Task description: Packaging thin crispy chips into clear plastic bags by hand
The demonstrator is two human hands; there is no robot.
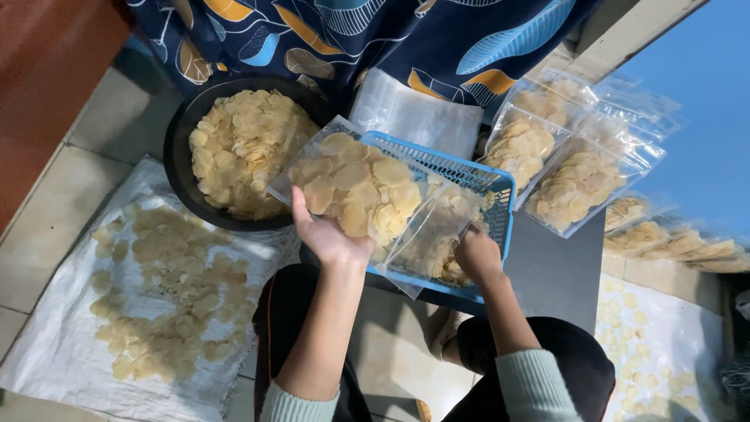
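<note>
My left hand grips the near edge of a clear plastic bag filled with pale round chips and holds it flat over a blue plastic basket. My right hand reaches into the basket and touches a second clear bag of chips lying there; whether it grips that bag is unclear. Both sleeves are light green.
A black bowl heaped with chips stands at the left. Loose chips are spread on a white sack on the tiled floor. Several filled bags lie at the right, empty clear bags behind the basket, and more chips on a white sheet.
</note>
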